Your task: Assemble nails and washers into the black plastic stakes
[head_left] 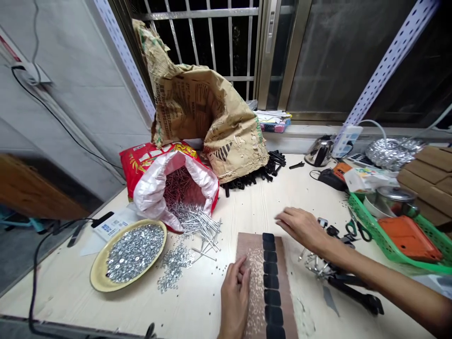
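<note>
Setting: a pale wooden table (247,207) under a barred window, seen from above the person's own hands.

Board: a brown board (286,287) lies flat at the near edge of the table, its long axis running from the near edge toward the window. A column of black pads (271,282) runs along that axis, and small pale specks lie scattered beside them on the left part.

Left hand: the left hand (235,296) rests at the board's left edge, fingers loosely curled and touching the surface, gripping nothing that can be seen.

Right hand: the right hand (303,228) lies palm down, fingers stretched flat and empty, just past the board's far right corner. Its fingertips point left, toward the top of the pad column, which lies just beside them.

Nearer hand: the right hand is nearer the far pads; the left is nearer the near ones.

Left side of table: a yellow dish of small silver washers (132,254), more spilled beside it, and a red and white bag spilling nails (197,223).

Far edge: a big brown paper sack (205,113) over black parts (261,172).

Right side: a green basket (388,245), scissors (356,228), a kettle (319,150).
</note>
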The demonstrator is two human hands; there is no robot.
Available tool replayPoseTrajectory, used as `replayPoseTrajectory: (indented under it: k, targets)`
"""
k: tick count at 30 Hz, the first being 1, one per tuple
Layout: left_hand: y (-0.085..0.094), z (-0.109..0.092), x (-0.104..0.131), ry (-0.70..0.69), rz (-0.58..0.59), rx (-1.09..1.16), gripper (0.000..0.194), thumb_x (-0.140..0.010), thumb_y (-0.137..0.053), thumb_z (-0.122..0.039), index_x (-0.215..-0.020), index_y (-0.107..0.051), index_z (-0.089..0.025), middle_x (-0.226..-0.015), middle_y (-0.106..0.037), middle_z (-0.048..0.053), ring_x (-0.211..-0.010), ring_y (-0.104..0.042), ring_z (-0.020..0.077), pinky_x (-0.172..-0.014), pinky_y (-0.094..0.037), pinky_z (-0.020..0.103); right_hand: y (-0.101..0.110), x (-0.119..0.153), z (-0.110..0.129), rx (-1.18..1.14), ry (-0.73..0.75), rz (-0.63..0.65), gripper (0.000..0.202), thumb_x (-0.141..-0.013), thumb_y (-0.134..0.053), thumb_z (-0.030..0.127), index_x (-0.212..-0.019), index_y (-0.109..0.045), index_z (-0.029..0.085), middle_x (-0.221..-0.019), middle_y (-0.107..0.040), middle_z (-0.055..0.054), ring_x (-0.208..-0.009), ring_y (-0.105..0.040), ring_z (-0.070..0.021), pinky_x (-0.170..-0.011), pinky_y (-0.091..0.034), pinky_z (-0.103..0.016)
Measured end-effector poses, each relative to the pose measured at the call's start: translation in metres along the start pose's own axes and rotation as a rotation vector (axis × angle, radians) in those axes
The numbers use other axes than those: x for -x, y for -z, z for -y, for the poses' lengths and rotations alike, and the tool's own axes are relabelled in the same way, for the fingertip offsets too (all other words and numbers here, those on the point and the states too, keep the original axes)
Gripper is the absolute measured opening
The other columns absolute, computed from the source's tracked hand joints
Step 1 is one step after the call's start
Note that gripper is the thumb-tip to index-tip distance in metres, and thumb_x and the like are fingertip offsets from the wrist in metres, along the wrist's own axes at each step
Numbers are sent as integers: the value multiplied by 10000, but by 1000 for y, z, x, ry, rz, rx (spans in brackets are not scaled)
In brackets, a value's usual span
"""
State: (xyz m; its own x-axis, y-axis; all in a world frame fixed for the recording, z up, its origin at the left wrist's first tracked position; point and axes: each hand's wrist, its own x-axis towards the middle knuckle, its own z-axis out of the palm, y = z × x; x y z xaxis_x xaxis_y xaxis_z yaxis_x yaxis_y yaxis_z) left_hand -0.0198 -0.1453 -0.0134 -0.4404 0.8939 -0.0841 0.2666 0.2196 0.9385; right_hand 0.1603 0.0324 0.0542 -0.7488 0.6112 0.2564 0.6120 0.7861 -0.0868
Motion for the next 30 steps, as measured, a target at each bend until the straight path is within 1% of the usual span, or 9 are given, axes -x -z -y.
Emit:
replayPoseTrajectory:
  k: [4,7,12,15,19,22,25,27,30]
  targets:
    - [-3,4,2,6,-64,17,473,-812,-501,-539,-1094,-654,-192,-883,-639,95,-736,-595,186,-692,-499,299,-41,-109,36,-57,-125,96,268,-957,-336,237,-984,-598,190,-972,-605,-78,-831,-571,-185,-628,-382,-270]
    - [-7,10,3,7,-136,47,480,-810,-488,-561,-1051,-675,-191,-793,-625,80,-672,-581,179,-653,-497,292,-72,-175,61,-75,-97,115,275,-942,-324,181,-1062,-572,180,-1088,-584,-105,-937,-556,-203,-675,-397,-276]
    - [-12,20,0,-28,-139,47,466,-814,-481,-562,-1004,-694,-194,-732,-595,73,-643,-567,179,-622,-493,282,-106,-227,73,-129,13,232,277,-841,-521,229,-1106,-576,174,-1111,-600,-98,-999,-543,-238,-722,-428,-279]
    - [-12,20,-2,-33,-125,52,455,-820,-479,-551,-1006,-694,-196,-735,-592,71,-630,-559,172,-628,-493,280,-115,-226,71,-156,58,276,358,-800,-587,287,-1143,-572,186,-1152,-578,-101,-1028,-528,-266,-750,-443,-305]
    - [-10,12,-1,-9,-104,75,434,-826,-480,-539,-994,-697,-203,-756,-596,71,-633,-557,164,-631,-493,281,-117,-203,63,-186,62,297,267,-834,-490,174,-1060,-632,171,-1198,-520,-123,-997,-541,-252,-784,-443,-333]
    - [-8,7,4,16,-87,93,423,-831,-478,-534,-1004,-692,-212,-807,-615,77,-665,-574,169,-631,-500,286,-109,-181,48,-237,50,313,206,-772,-551,124,-928,-684,133,-1118,-536,-127,-934,-568,-221,-791,-448,-310]
    - [-4,3,6,12,-99,91,421,-841,-470,-519,-1057,-670,-218,-883,-632,93,-725,-602,185,-642,-516,297,-92,-156,30,-303,34,282,219,-770,-592,143,-967,-688,132,-1052,-560,-99,-898,-581,-170,-812,-451,-268]
    - [1,-2,1,-57,-132,48,400,-846,-485,-482,-1108,-645,-225,-987,-630,110,-832,-619,209,-695,-530,322,-75,-135,24,-476,-29,216,242,-805,-590,208,-1020,-672,130,-1041,-575,-94,-844,-592,-142,-797,-466,-267]
    - [11,-16,-20,-278,-280,-110,427,-842,-525,-396,-1241,-555,-246,-1245,-553,121,-1165,-506,268,-940,-449,427,-47,-103,28,-1015,-167,238,308,-806,-615,337,-1017,-656,116,-975,-620,-87,-760,-612,-128,-736,-498,-284]
